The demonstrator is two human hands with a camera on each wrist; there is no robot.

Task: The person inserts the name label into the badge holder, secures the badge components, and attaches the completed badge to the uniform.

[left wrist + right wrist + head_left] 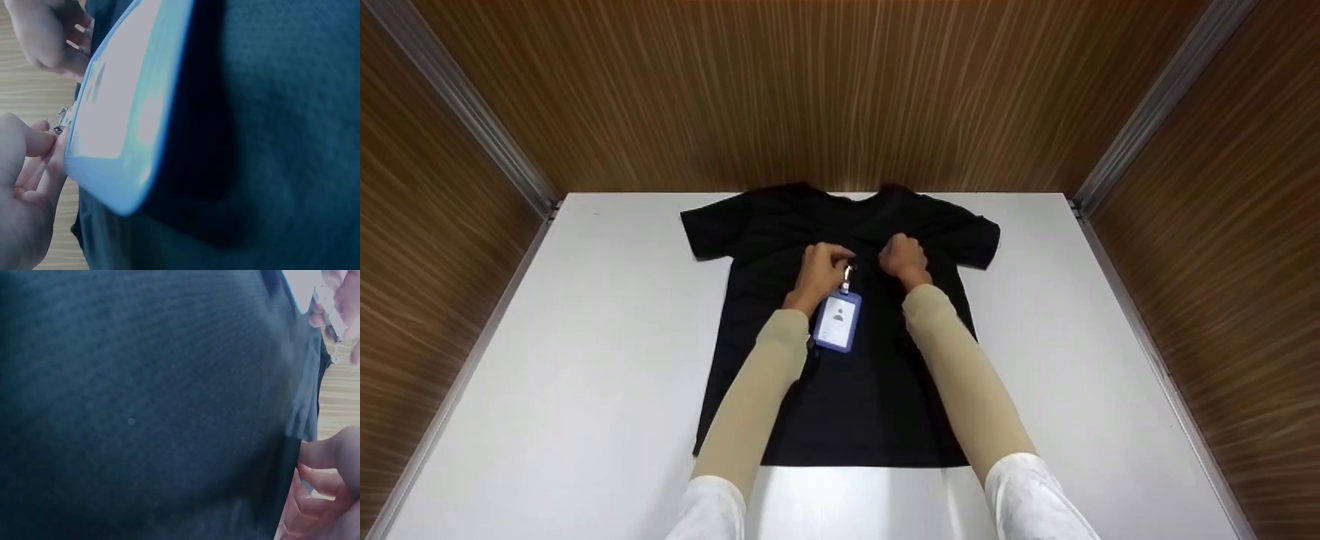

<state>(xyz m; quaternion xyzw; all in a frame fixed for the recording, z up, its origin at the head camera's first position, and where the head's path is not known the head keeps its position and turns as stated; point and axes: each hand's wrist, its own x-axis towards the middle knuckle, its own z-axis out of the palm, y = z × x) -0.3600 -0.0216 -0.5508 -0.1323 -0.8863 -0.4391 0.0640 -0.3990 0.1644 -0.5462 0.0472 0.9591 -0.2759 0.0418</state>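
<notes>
A black T-shirt [870,405] lies spread flat, neckline toward the back wall. Over its chest, my left hand [819,274] pinches the metal clip [849,274] of a blue ID badge [838,322]. The badge hangs below the clip, its white card with a figure icon facing up. In the left wrist view the badge holder [129,112] fills the middle, tilted above the cloth, with the left fingers [42,140] at its clip end. To the right, my right hand [904,257] pinches a fold of the shirt's chest; the right wrist view shows its fingers [320,455] on the dark cloth.
A white table [607,337] lies under the shirt. Wood-grain panels [810,90] stand at the back and both sides, with metal rails [1166,97] at the corners. The shirt's collar reaches the back panel.
</notes>
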